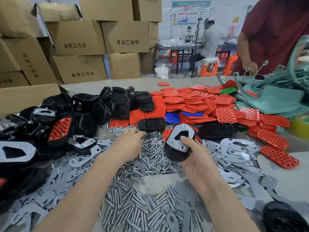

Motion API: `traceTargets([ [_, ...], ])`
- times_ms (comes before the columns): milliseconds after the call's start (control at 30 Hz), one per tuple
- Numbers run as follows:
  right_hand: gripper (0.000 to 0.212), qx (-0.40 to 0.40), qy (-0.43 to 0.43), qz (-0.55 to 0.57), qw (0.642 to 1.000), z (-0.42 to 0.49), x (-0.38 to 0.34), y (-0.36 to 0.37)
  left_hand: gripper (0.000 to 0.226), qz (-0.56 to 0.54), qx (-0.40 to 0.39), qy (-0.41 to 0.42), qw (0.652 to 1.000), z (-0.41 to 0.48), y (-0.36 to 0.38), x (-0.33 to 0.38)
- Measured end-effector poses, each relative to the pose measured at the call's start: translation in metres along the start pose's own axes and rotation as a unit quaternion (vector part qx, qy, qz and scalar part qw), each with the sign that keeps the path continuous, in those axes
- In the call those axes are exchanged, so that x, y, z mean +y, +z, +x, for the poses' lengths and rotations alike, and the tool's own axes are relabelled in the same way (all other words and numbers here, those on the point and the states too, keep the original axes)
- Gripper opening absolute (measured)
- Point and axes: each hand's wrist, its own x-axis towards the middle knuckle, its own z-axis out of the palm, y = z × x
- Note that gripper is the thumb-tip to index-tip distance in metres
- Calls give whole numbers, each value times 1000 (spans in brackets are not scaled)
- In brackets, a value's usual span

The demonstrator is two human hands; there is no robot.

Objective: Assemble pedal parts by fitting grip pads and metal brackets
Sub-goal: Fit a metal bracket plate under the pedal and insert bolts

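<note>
My right hand (195, 158) grips a black pedal body (173, 153) with a shiny metal bracket (179, 137) lying on its upper face; my thumb presses the bracket near its cut-out. My left hand (128, 143) reaches palm down over the heap of silver bolts (150, 158), its fingertips at the small nuts (117, 130); whether they pinch anything is hidden. Red grip pads (200, 101) lie piled at centre right. Loose black pedal bodies (117, 99) are heaped at left, one fitted with a red pad (60, 128).
Flat metal brackets (234, 151) are strewn on the right and lower left of the table. Blue pads (172, 117) and a green pad (229, 91) sit among the red ones. Teal frames (275, 87) lie far right, where another person's hand (250, 67) works. Cardboard boxes (78, 37) stand behind.
</note>
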Motion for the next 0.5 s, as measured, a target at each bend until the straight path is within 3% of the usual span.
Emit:
traceTargets([
  [133, 30, -4, 0, -6, 1000, 0, 1, 0, 41, 25, -27, 39, 999, 2, 1, 1],
  [333, 30, -6, 17, -11, 1000, -1, 3, 1, 18, 49, -40, 13, 998, -15, -17, -1],
  [500, 29, -10, 34, -47, 998, -3, 9, 6, 8, -15, 56, 2, 998, -47, -21, -3],
])
